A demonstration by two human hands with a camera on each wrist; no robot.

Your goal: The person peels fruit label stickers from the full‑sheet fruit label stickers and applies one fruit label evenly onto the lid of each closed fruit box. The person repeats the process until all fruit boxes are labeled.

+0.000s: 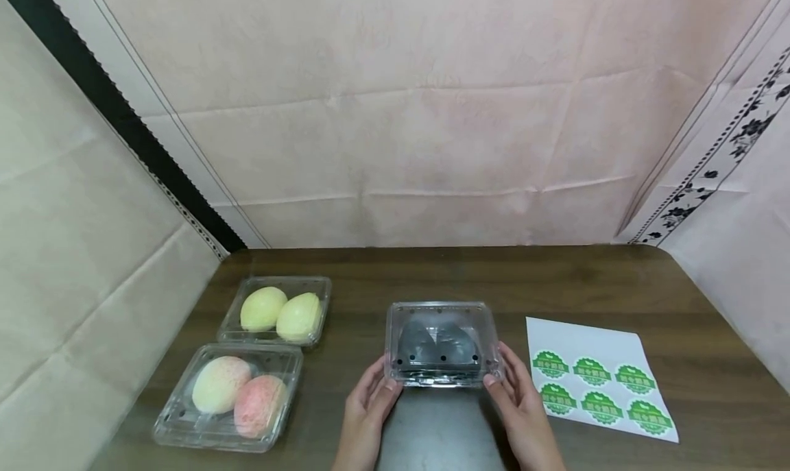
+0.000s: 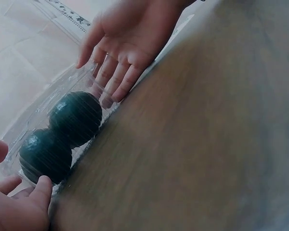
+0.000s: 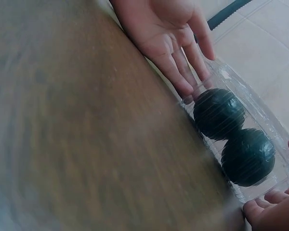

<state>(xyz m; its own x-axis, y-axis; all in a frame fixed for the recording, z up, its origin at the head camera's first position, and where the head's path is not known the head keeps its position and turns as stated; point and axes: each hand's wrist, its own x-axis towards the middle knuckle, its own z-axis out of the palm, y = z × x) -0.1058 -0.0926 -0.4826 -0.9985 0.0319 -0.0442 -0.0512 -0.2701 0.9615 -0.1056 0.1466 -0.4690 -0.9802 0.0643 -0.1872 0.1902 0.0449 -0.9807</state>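
A clear plastic clamshell box (image 1: 439, 307) sits at the middle of the table, with two dark green-black round items (image 2: 77, 118) side by side inside. At its near left corner my left hand (image 1: 365, 413) holds it, thumb at the front edge and fingers along the side. The near right corner is held the same way by my right hand (image 1: 523, 413). In the right wrist view the box's lid (image 3: 253, 98) lies over both dark rounds. Some fingertips are hidden behind the box's sides.
To the left stand two more clear boxes, one with two pale yellow rounds (image 1: 299, 317), the nearer box (image 1: 173, 430) with a cream and a pink round (image 1: 259, 406). A white sheet of green round stickers (image 1: 580, 330) lies right on the wooden table (image 1: 382, 269). Cloth walls surround it.
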